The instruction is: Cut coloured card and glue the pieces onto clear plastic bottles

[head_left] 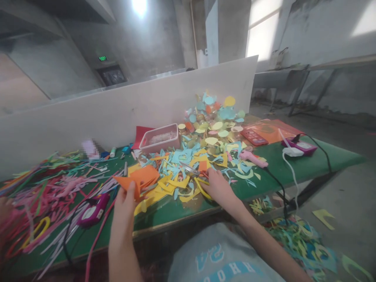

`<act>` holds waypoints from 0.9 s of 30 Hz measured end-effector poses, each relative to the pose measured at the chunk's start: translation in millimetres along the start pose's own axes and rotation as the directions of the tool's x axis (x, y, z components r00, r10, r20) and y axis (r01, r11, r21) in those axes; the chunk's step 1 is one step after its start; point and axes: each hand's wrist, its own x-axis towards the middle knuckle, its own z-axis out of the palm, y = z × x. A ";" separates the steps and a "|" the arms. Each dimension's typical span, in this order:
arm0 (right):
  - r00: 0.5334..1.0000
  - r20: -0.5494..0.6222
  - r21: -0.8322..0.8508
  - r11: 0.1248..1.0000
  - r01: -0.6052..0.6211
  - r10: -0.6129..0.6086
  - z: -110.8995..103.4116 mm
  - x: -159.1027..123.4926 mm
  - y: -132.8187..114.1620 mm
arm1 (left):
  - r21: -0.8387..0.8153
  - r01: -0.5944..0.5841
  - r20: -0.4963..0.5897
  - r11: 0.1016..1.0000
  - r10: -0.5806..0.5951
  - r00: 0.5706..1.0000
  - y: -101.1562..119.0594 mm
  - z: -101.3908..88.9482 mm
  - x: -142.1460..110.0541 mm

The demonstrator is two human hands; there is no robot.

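Note:
In the head view, my left hand (127, 194) pinches an orange sheet of paper (128, 184) beside a stack of orange sheets (148, 175). My right hand (217, 185) is closed around the handles of a pair of scissors (190, 169). The metal blades point up and to the left, over blue and yellow paper scraps (176, 184). A yellow loop shows below my right fingers; whether it is paper or part of a handle I cannot tell. The blades are apart from the sheet in my left hand.
A pink plastic box (160, 138) stands behind the scraps. To the right lie a pink glue gun (253, 158), a red phone (254, 137) and a purple power box (302, 146) with cords. Pipe cleaners (61, 188) and another purple box (93, 209) lie left, near another person's blurred hand (6, 217).

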 end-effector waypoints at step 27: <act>0.979 0.157 0.843 0.534 -0.065 -0.129 -2.7 -5.6 -23.4 | 0.160 -0.019 0.360 0.987 -0.041 0.932 -7.2 70.9 -43.9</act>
